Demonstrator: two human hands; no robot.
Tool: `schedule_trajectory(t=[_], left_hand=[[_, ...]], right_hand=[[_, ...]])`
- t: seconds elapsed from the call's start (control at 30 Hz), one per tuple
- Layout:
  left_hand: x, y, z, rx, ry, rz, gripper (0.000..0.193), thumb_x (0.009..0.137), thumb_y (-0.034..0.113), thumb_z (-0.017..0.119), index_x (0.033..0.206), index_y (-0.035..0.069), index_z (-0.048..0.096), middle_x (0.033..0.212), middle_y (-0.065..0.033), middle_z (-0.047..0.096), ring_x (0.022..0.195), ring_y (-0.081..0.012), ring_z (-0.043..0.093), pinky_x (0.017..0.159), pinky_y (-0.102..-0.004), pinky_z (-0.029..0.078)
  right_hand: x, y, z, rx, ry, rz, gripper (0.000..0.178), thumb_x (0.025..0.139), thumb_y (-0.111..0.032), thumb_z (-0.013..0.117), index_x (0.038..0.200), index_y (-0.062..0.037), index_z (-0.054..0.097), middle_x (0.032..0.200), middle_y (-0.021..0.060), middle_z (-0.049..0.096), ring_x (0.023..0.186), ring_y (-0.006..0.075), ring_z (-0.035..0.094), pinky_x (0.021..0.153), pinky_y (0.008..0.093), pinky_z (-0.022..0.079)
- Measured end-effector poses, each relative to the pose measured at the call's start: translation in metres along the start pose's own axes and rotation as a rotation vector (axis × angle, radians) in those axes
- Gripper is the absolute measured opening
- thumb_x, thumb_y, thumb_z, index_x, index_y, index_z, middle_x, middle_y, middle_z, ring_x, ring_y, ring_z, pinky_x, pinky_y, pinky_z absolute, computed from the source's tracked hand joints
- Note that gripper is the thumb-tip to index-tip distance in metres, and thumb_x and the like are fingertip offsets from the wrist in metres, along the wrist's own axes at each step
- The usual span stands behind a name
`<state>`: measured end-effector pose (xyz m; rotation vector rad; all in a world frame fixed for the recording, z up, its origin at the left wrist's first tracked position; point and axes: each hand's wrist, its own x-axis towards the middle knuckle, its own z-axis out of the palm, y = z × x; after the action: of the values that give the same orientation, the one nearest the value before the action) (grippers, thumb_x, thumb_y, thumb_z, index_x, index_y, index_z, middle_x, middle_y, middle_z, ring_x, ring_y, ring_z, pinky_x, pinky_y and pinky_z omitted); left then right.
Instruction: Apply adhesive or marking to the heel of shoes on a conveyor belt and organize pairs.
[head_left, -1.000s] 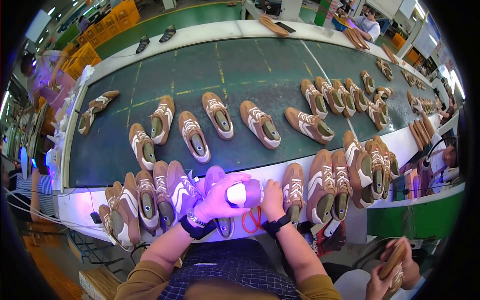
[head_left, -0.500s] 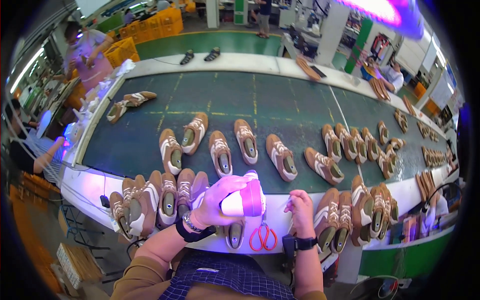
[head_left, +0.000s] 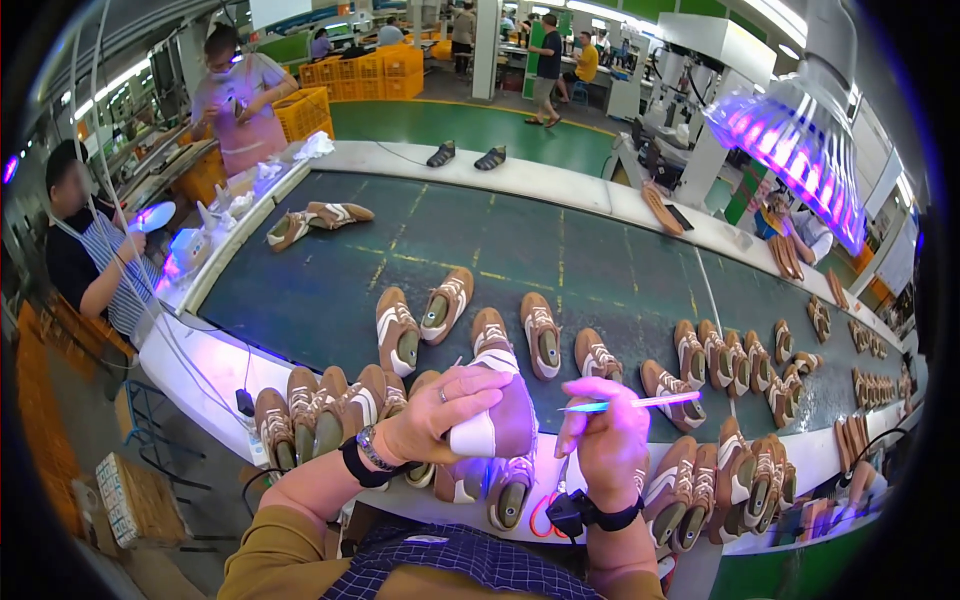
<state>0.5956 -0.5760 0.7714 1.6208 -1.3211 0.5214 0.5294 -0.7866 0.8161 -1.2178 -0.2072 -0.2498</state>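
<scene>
My left hand (head_left: pixel 450 412) grips a brown-and-white sneaker (head_left: pixel 514 420) from its left side, held up over the near white ledge. Between the fingers of my right hand (head_left: pixel 612 450) is a slim pen-like tool (head_left: pixel 668 399) with a pinkish shaft and a pointed tip. That tip points left toward the sneaker, with a small gap between them. Red-handled scissors (head_left: pixel 541 516) lie on the ledge below, partly hidden by my right wrist. A tan sneaker (head_left: pixel 511 492) stands just beneath the held one.
Sneakers crowd the ledge at left (head_left: pixel 302 405) and right (head_left: pixel 668 490). More stand on the dark green conveyor belt (head_left: pixel 470 230). A purple-lit lamp (head_left: pixel 795 150) hangs at upper right. Two people (head_left: pixel 235 110) work at the left; black sandals (head_left: pixel 490 158) rest on the far ledge.
The view has shifted, bringing the lamp and more background into sight. My right hand has come closer to the held sneaker, and the pen-like tool now shows clearly. My left hand still holds the sneaker.
</scene>
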Motion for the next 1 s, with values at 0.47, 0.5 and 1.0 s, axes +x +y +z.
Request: schedule_trajectory(t=[0.47, 0.5, 1.0], left_hand=[[0.011, -0.011, 0.024, -0.091, -0.128, 0.228, 0.050, 0.065, 0.011, 0.074, 0.111, -0.001, 0.057, 0.109, -0.0122, 0.044, 0.103, -0.0323, 0.051, 0.088, -0.0432, 0.044], [0.014, -0.012, 0.030, -0.103, -0.148, 0.248, 0.050, 0.066, 0.012, 0.074, 0.111, -0.002, 0.057, 0.109, -0.0124, 0.044, 0.103, -0.0324, 0.051, 0.088, -0.0434, 0.044], [0.029, 0.013, 0.092, -0.251, -0.207, 0.269, 0.049, 0.067, 0.017, 0.075, 0.108, -0.002, 0.057, 0.108, -0.0129, 0.045, 0.099, -0.0323, 0.053, 0.085, -0.0433, 0.045]], right_hand=[[-0.024, 0.003, 0.004, -0.057, 0.181, 0.087, 0.016, 0.089, -0.012, 0.055, 0.096, -0.0003, 0.048, 0.073, 0.0055, 0.053, 0.058, 0.0110, 0.051, 0.054, 0.0222, 0.042], [-0.028, 0.002, 0.001, -0.060, 0.204, 0.085, 0.016, 0.089, -0.012, 0.055, 0.096, -0.0003, 0.048, 0.073, 0.0055, 0.053, 0.058, 0.0110, 0.051, 0.054, 0.0222, 0.042], [-0.071, -0.012, -0.045, -0.393, 0.301, -0.027, 0.004, 0.091, -0.004, 0.050, 0.093, -0.0008, 0.050, 0.071, -0.0012, 0.053, 0.063, 0.0027, 0.048, 0.055, 0.0190, 0.040]])
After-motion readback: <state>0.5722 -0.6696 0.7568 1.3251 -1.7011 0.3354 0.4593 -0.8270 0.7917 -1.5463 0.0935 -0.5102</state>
